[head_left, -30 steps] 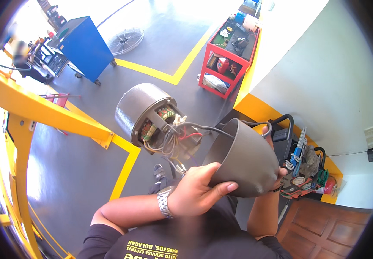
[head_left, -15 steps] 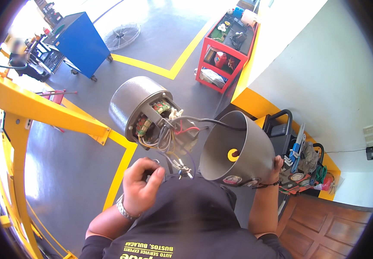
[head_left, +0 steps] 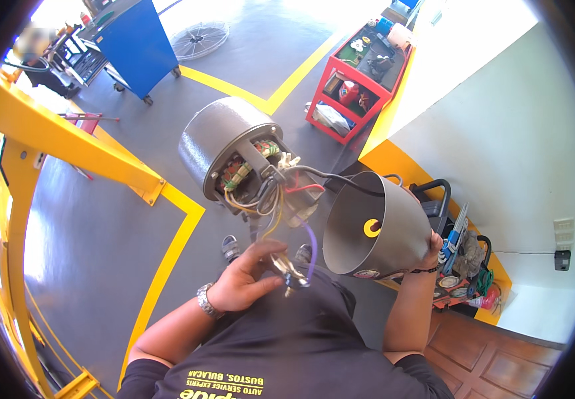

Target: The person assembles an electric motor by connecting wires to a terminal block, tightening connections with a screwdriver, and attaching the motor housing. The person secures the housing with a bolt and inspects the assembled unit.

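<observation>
A grey electric motor unit hangs in front of me, its open end showing copper-coloured and green windings and a bundle of loose wires. My left hand, wearing a metal watch, has its thumb and fingers around the bundled wire ends; a purple wire curves down to them. The fingertips are slightly blurred. On the right, my right hand grips the outer side of a grey cylindrical cover, tilted with its open mouth facing left. Inside it shows a yellow ring. A black cable runs from the motor toward the cover.
Yellow steel framework stands at the left. Farther off are a blue tool cabinet, a floor fan and a red cart with parts. Tools and a black case sit along the right wall. Someone is at the far left.
My left hand has moved right from a loose curl to the wire ends, and the purple wire has shifted. In the picture, the motor and cover appear slightly farther right.
</observation>
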`<state>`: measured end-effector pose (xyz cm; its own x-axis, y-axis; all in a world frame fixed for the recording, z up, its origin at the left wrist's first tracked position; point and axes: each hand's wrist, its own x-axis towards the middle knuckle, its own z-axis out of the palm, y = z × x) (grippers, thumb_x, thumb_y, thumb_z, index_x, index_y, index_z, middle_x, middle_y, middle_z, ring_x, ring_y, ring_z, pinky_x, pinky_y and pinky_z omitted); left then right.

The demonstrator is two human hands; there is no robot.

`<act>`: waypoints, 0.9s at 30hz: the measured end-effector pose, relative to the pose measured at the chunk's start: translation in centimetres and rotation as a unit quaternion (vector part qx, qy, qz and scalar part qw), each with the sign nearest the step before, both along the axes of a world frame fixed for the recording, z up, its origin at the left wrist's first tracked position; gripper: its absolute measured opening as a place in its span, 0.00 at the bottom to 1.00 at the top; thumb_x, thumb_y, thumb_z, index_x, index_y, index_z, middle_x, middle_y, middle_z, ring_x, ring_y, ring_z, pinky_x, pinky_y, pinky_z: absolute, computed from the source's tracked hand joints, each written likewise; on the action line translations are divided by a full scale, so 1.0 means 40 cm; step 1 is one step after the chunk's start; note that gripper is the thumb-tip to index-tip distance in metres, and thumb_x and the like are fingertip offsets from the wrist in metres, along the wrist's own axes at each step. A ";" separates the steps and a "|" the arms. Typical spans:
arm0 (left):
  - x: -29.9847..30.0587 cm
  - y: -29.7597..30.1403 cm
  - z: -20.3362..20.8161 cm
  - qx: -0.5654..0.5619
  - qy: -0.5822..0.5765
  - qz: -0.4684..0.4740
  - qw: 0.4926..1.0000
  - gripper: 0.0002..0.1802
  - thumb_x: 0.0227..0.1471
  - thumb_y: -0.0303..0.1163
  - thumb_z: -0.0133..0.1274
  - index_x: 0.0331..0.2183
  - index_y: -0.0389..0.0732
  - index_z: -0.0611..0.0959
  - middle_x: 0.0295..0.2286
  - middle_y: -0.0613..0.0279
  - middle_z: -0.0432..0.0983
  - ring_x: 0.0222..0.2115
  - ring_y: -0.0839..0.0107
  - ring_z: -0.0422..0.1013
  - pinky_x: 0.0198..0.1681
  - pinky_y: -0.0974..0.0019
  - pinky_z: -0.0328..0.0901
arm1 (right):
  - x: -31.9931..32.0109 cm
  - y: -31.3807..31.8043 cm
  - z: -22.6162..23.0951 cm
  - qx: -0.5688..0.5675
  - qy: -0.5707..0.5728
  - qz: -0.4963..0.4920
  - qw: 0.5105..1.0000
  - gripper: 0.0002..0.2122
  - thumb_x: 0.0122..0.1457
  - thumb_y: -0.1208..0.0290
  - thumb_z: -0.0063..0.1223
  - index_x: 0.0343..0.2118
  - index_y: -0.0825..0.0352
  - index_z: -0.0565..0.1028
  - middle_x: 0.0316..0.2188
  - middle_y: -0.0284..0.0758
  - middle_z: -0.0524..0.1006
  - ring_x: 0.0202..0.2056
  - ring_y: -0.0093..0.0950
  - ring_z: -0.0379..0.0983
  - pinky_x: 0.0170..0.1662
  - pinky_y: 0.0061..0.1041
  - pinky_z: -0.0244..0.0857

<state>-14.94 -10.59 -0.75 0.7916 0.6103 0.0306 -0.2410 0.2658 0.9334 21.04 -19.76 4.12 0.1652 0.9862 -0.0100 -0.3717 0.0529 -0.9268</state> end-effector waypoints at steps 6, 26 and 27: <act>-0.022 -0.024 0.137 -0.104 0.036 0.026 0.994 0.20 0.57 0.22 0.58 0.52 0.34 0.75 0.44 0.60 0.77 0.42 0.77 0.73 0.47 0.70 0.69 | -0.003 -0.017 -0.025 -0.007 0.028 -0.003 1.000 0.51 0.49 0.37 0.60 0.64 0.76 0.55 0.61 0.46 0.63 0.59 0.35 0.64 0.61 0.33 0.59; 0.039 -0.058 0.241 -0.137 0.037 0.132 0.981 0.21 0.55 0.19 0.59 0.51 0.34 0.75 0.41 0.52 0.80 0.40 0.72 0.78 0.40 0.71 0.74 | 0.018 -0.136 -0.147 0.009 0.261 0.020 0.965 0.44 0.57 0.32 0.47 0.62 0.72 0.64 0.57 0.46 0.71 0.54 0.38 0.72 0.54 0.40 0.69; 0.040 -0.060 0.240 -0.138 0.036 0.131 0.981 0.21 0.55 0.19 0.59 0.51 0.34 0.75 0.41 0.52 0.80 0.40 0.72 0.78 0.40 0.71 0.74 | 0.021 -0.141 -0.156 0.002 0.272 0.006 0.962 0.44 0.57 0.32 0.47 0.61 0.72 0.64 0.57 0.46 0.71 0.53 0.38 0.72 0.54 0.40 0.70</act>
